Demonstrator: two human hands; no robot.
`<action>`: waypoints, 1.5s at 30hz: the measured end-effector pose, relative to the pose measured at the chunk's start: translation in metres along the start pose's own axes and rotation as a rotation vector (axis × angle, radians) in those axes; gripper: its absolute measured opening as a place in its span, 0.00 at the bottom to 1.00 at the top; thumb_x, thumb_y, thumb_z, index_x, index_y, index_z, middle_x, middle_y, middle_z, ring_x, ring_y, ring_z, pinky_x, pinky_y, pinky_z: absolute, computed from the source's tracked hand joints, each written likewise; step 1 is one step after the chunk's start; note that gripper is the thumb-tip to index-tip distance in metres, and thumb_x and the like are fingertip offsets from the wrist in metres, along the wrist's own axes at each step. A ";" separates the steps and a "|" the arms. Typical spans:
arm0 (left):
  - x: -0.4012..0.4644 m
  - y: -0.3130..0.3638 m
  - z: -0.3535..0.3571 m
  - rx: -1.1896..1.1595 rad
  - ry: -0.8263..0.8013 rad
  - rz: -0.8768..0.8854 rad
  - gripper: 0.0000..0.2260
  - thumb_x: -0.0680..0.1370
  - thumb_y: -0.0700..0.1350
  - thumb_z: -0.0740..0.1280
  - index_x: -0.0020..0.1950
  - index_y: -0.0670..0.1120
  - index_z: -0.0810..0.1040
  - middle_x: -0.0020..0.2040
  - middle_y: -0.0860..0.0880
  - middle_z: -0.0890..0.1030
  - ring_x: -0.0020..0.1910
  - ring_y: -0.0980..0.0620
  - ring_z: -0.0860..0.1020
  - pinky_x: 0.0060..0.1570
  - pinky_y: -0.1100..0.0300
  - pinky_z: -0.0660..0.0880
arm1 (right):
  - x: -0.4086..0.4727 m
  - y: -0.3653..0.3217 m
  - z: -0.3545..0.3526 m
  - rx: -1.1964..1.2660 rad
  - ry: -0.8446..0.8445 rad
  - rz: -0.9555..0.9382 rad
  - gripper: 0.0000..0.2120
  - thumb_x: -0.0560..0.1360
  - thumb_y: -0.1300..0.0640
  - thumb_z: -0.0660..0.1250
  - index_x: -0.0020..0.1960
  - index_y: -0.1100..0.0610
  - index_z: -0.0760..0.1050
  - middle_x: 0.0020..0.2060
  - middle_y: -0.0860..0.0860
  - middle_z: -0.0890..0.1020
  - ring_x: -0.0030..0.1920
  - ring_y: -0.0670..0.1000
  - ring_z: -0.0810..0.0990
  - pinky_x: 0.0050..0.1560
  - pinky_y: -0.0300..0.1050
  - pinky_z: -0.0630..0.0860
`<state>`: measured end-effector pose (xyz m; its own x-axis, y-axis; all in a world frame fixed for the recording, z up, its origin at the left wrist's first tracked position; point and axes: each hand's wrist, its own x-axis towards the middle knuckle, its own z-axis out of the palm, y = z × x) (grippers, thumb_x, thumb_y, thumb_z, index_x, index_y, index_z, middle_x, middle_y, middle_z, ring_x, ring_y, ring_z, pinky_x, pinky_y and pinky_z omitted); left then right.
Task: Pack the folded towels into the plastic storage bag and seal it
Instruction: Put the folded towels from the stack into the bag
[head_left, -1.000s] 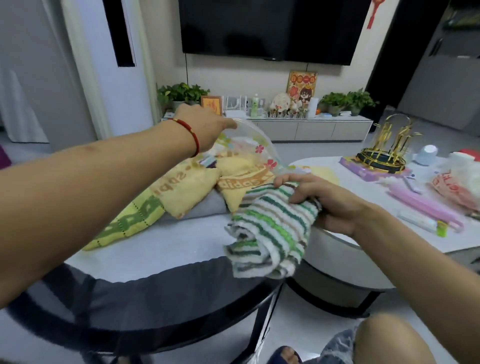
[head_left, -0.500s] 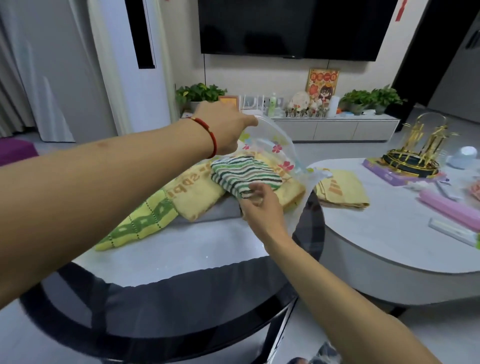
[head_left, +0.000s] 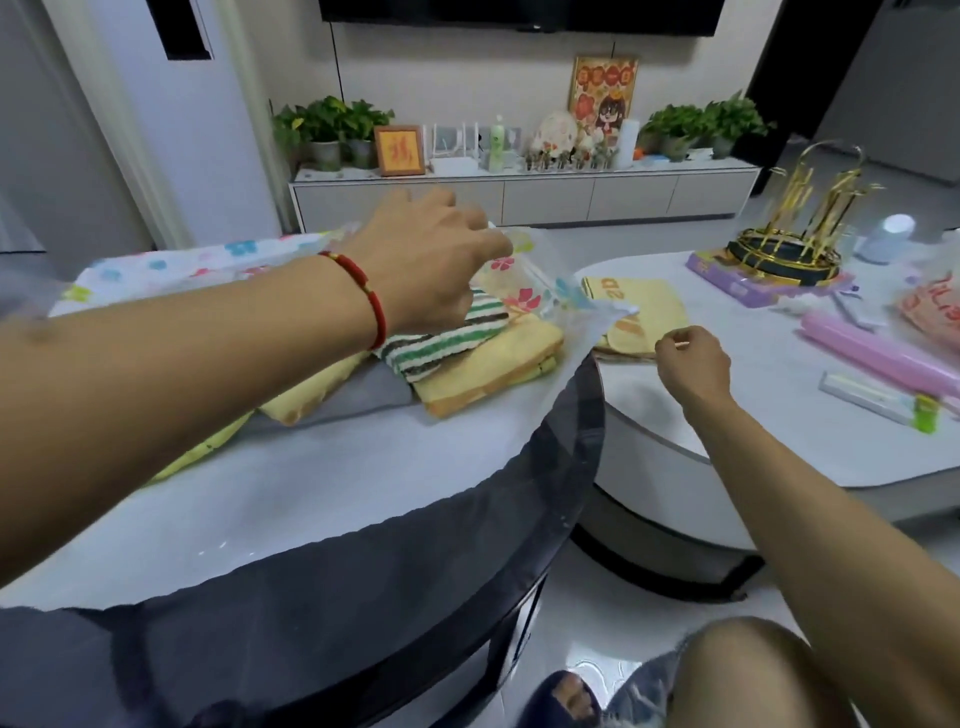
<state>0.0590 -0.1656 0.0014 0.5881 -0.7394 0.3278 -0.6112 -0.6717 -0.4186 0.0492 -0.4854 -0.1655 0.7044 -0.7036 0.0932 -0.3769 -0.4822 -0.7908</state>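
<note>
On the near round tabletop (head_left: 322, 499), a stack of folded towels lies partly inside the mouth of the plastic storage bag (head_left: 535, 283): a green-striped towel (head_left: 441, 345) on top of a yellow towel (head_left: 498, 374). Left hand (head_left: 431, 270) pinches the bag's upper flap in its fingers, holding it raised above the stack. Right hand (head_left: 693, 364) hovers, fingers loosely curled and holding nothing, just beside another folded yellow towel (head_left: 641, 317) on the far right tabletop (head_left: 779, 415).

Striped towel (head_left: 447, 340) now released inside bag (head_left: 524, 270), right hand (head_left: 693, 364) withdrawn toward yellow towel (head_left: 644, 317), apparently empty, left hand (head_left: 431, 270) lowered.
</note>
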 end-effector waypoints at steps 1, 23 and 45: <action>0.003 0.002 0.005 -0.005 0.000 0.000 0.23 0.75 0.46 0.60 0.71 0.54 0.70 0.63 0.47 0.76 0.56 0.43 0.71 0.46 0.51 0.68 | 0.015 0.005 0.006 -0.052 -0.011 0.000 0.21 0.80 0.55 0.63 0.71 0.58 0.72 0.67 0.61 0.77 0.67 0.63 0.74 0.63 0.55 0.73; -0.020 -0.012 0.022 0.067 -0.101 -0.110 0.31 0.74 0.45 0.66 0.73 0.63 0.60 0.74 0.49 0.64 0.64 0.41 0.68 0.50 0.45 0.70 | 0.040 -0.022 -0.040 0.376 -0.195 -0.017 0.12 0.70 0.68 0.72 0.50 0.54 0.82 0.51 0.57 0.82 0.45 0.56 0.81 0.37 0.46 0.79; -0.091 -0.121 -0.082 -0.029 -0.219 -0.230 0.38 0.76 0.29 0.58 0.78 0.63 0.56 0.67 0.44 0.73 0.58 0.42 0.76 0.48 0.50 0.76 | -0.289 -0.227 0.104 0.862 -0.732 -0.206 0.14 0.72 0.66 0.70 0.57 0.57 0.81 0.54 0.52 0.82 0.54 0.54 0.81 0.52 0.51 0.82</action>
<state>0.0362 -0.0205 0.0918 0.8108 -0.5424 0.2199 -0.4618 -0.8237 -0.3290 -0.0064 -0.1186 -0.0755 0.9920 -0.0446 0.1182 0.1240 0.1630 -0.9788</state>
